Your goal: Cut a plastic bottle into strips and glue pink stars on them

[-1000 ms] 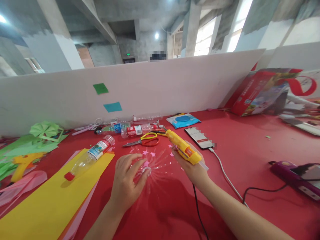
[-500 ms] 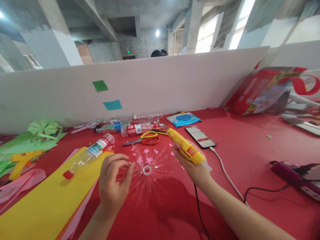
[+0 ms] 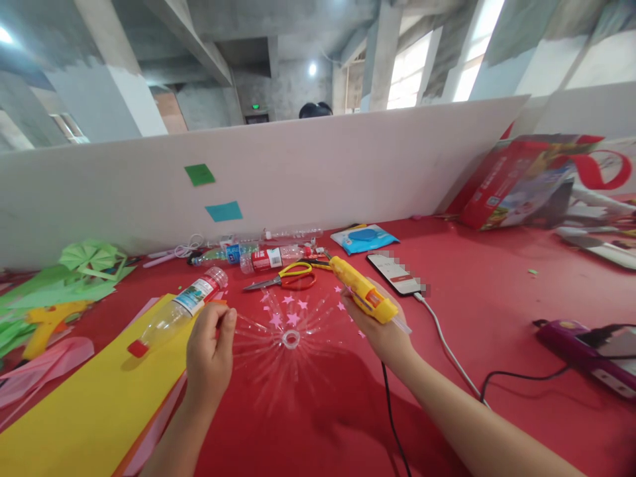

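Note:
My right hand (image 3: pixel 380 331) is wrapped around a yellow hot glue gun (image 3: pixel 365 291). A clear glue stick (image 3: pixel 401 324) pokes out of its back end, and its nozzle points away from me. My left hand (image 3: pixel 211 348) is closed, thumb pressed to the curled fingers; whatever it may pinch is hidden or too small to make out. Between the hands a cut clear plastic bottle top (image 3: pixel 291 339) lies with its thin strips spread out like rays, the neck ring in the middle. Several small pink paper stars (image 3: pixel 293 318) sit on and around its far strips.
Scissors (image 3: pixel 285 276) and clear bottles (image 3: pixel 265 259) lie beyond the strips. On the left are a labelled bottle (image 3: pixel 181 308), yellow paper (image 3: pixel 89 404) and another yellow glue gun (image 3: pixel 47 324). A phone (image 3: pixel 395 273), its white cable and a purple power strip (image 3: pixel 586 358) are on the right.
My left hand has drawn back left from the plastic strips, and its spread fingers have closed. My right hand with the glue gun has barely moved.

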The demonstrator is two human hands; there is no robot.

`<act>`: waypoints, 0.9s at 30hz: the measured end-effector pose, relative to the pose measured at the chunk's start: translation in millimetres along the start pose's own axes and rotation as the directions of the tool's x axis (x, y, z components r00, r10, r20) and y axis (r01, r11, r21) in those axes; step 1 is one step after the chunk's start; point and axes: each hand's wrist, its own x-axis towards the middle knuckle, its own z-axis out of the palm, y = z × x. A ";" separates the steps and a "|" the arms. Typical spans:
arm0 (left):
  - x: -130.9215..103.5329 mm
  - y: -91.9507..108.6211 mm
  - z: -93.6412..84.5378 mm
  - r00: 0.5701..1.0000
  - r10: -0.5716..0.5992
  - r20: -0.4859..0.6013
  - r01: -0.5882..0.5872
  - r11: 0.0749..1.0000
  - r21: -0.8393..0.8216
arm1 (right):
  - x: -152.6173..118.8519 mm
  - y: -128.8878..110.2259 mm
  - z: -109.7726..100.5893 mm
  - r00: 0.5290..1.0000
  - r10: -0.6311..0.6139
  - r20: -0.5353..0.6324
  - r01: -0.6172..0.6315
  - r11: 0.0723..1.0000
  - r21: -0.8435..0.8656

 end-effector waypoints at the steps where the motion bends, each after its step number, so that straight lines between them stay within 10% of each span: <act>1: -0.2 -0.9 0.4 1.000 -0.015 0.014 0.015 1.000 0.011 | 0.5 -1.1 0.3 1.000 0.011 -0.002 -0.011 1.000 0.011; 27: 26.1 0.0 -17.8 0.971 -0.221 0.090 0.227 0.971 -0.070 | 4.9 0.5 1.9 0.998 0.070 -0.004 -0.069 0.990 0.124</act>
